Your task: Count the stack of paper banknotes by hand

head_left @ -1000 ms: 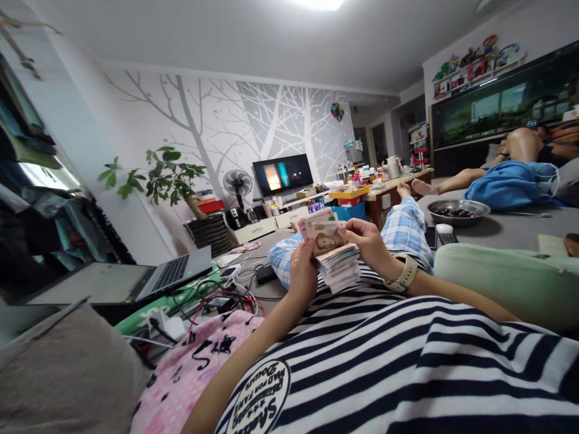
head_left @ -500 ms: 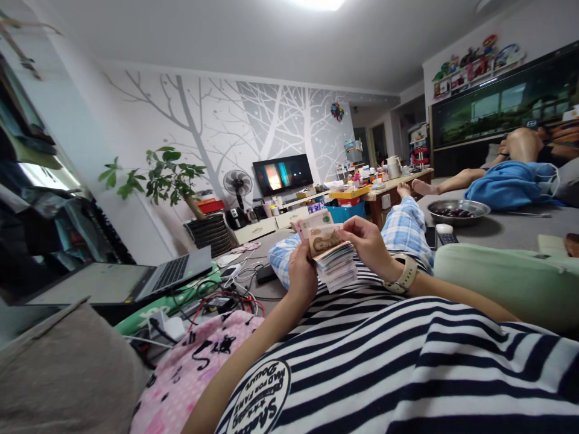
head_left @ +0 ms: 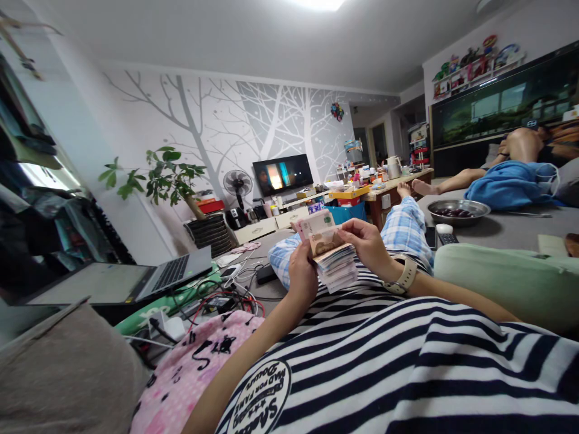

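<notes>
A thick stack of banknotes [head_left: 337, 269] is held over my lap, bent in the middle so its lower part fans towards me. My left hand [head_left: 302, 269] is closed around the stack's left side, with the thumb on the near face. At the stack's upper right edge, my right hand [head_left: 366, 242] pinches the top brownish banknote [head_left: 326, 242] between thumb and fingers. Pinkish notes [head_left: 312, 224] stick up behind it. A pale watch [head_left: 401, 274] is on my right wrist.
An open laptop [head_left: 169, 271] and tangled cables [head_left: 226, 295] lie to the left. To the right are a metal bowl of dark fruit [head_left: 459, 212], a remote control [head_left: 447, 239] and a green cushion [head_left: 502, 274]. Another person's bare legs [head_left: 470, 178] stretch out beyond the bowl.
The top note's face has changed: the portrait seen earlier is replaced by a different pattern. Both hands stay in nearly the same place, and the television picture differs slightly.
</notes>
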Demonstrator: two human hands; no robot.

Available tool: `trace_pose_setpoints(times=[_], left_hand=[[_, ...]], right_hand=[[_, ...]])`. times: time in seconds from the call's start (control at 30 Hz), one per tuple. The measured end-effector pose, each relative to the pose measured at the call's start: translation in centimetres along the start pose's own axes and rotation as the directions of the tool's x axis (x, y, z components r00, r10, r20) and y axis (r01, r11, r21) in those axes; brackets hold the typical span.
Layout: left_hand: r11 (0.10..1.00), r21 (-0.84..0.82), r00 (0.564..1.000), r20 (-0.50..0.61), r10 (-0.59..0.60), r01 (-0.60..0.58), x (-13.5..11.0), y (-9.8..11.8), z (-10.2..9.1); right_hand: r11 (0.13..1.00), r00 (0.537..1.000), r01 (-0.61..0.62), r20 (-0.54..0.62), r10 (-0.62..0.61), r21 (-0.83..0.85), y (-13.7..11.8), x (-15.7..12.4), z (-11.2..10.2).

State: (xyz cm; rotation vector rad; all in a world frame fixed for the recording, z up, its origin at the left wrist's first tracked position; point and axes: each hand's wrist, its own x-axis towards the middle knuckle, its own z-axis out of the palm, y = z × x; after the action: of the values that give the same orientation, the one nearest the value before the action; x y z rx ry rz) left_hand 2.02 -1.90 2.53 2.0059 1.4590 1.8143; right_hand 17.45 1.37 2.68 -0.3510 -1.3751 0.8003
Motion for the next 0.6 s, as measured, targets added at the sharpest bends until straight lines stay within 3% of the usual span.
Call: trace_pose_setpoints(times=[0.27, 0.6], left_hand=[[0.998, -0.022, 0.998, -0.015, 0.064, -0.064, 0.0, -0.4, 0.0], [0.979, -0.204, 0.998, -0.049, -0.040, 0.030, -0.1, 0.9, -0.1]], right_hand=[[1.000, 1.000, 0.022, -0.008, -0.022, -0.011, -0.2, -0.1, 0.1], [0.999, 0.999, 0.036, 0.000, -0.036, -0.006, -0.2, -0.1, 0.0]])
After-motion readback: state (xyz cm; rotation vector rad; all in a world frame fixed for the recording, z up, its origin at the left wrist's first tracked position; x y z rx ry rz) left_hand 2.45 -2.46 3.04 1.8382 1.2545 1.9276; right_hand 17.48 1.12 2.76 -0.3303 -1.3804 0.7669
